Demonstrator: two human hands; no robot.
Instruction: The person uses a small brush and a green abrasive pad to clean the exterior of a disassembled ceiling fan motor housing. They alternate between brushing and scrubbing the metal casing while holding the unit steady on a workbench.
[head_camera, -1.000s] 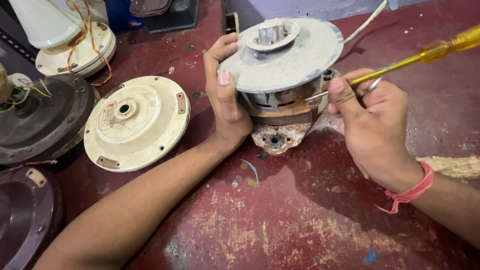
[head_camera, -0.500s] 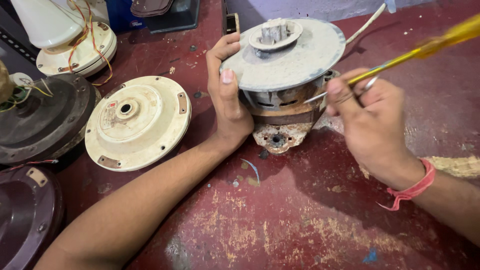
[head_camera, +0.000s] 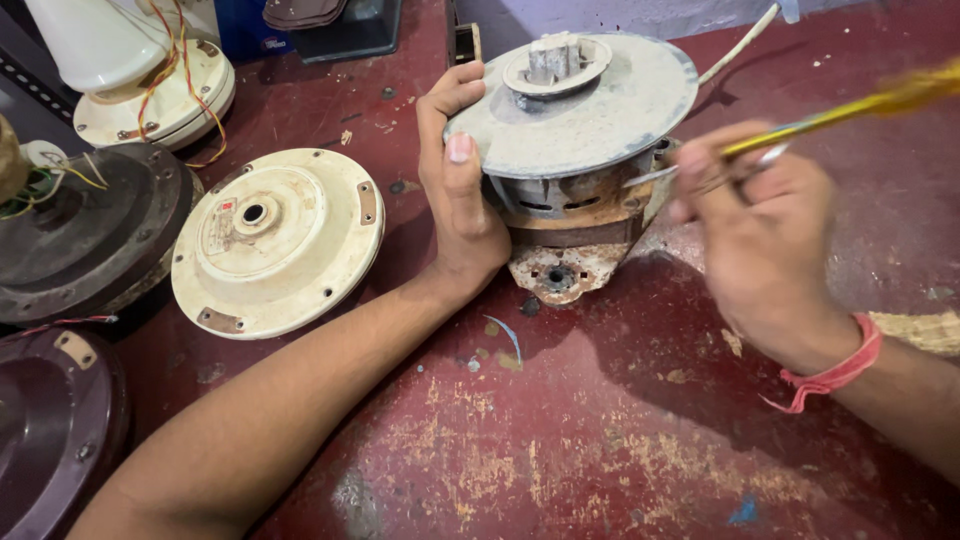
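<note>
While the left hand (head_camera: 462, 205) presses its palm and curled fingers against the side of the grey, dusty round fan motor (head_camera: 578, 150), its grip is closed on the rim of the top plate, with the thumb lying up along the edge. That motor stands tilted on the worn dark-red desk (head_camera: 600, 440), resting on a rusty bottom bracket (head_camera: 556, 272). To the right of the motor, the right hand (head_camera: 765, 235), blurred by motion, has its grip closed around the shaft of a yellow-handled screwdriver (head_camera: 850, 110), whose metal tip reaches the gap under the motor's top plate. A red thread band (head_camera: 830, 372) circles the right wrist. Left of the motor lies a cream round fan cover (head_camera: 275, 240), flat on the desk and just apart from the left forearm. Farther left of the motor sit a dark brown round housing (head_camera: 85, 235) and a white motor with loose coloured wires (head_camera: 150, 85).
</note>
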